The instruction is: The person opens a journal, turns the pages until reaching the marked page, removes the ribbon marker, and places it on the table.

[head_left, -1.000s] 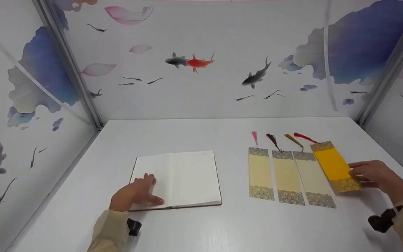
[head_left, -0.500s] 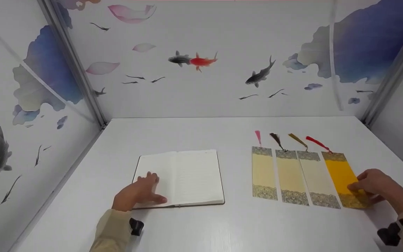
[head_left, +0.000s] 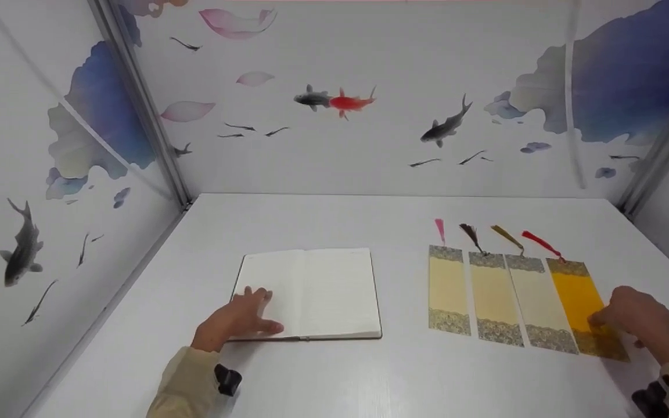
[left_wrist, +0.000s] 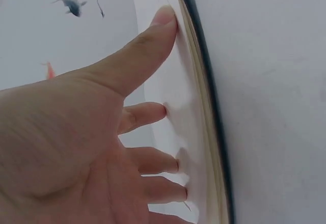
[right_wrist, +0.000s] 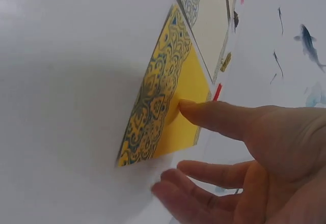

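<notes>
A notebook (head_left: pixel 340 296) lies spread out with blank pages facing up. My left hand (head_left: pixel 241 316) rests on its left page, fingers spread, and in the left wrist view the thumb and fingertips of that hand (left_wrist: pixel 97 127) press the paper near the edge. On the right lies a yellow bookmark (head_left: pixel 572 299) with a patterned band at each end and a red tassel (head_left: pixel 542 244). My right hand (head_left: pixel 642 319) is at its right edge. The right wrist view has the thumb touching the yellow bookmark (right_wrist: pixel 191 91), while the other fingers of this hand (right_wrist: pixel 254 158) stay off it, loosely bent.
Three paler bookmarks lie in a row left of the yellow one: a cream one (head_left: pixel 446 290) with a pink tassel, a beige one (head_left: pixel 492 299) with a dark tassel and an off-white one (head_left: pixel 538 302) with an olive tassel. Painted walls enclose the white table (head_left: pixel 323 383).
The yellow bookmark has come down flat beside the off-white one, after being held at its lower right edge. My right fingers have let go of it. The left hand stays on the page.
</notes>
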Demonstrator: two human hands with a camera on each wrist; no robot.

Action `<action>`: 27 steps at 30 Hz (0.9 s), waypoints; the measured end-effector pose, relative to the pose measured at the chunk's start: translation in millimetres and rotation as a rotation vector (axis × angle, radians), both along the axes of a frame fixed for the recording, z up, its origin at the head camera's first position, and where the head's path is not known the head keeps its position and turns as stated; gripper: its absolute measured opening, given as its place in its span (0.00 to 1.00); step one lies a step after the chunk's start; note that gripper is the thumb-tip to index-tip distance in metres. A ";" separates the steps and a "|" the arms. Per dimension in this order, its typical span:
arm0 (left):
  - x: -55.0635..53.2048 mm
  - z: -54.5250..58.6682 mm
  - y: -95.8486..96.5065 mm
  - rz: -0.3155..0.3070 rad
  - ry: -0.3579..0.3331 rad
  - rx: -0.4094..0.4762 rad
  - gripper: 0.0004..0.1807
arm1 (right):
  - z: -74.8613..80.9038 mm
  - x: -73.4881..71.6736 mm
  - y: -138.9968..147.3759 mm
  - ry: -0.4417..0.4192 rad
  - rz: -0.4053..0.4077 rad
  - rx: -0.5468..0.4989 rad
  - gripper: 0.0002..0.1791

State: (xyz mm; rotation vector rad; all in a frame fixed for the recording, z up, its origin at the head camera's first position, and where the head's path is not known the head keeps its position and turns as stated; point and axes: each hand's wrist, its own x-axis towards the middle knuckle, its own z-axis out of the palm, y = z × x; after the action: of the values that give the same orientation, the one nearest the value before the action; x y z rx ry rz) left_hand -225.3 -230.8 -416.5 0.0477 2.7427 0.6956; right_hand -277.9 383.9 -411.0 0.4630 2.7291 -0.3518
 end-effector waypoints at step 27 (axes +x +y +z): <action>-2.1 -2.5 -43.2 0.377 0.124 0.307 0.42 | 8.0 14.9 -255.9 0.300 0.488 -0.482 0.26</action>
State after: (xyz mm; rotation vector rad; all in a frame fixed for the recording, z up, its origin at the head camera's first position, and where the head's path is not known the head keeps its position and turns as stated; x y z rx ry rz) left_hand -227.4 -274.0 -419.0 -0.3799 2.7610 1.2485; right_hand -263.0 128.0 -402.9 -0.4065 2.7712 -0.9652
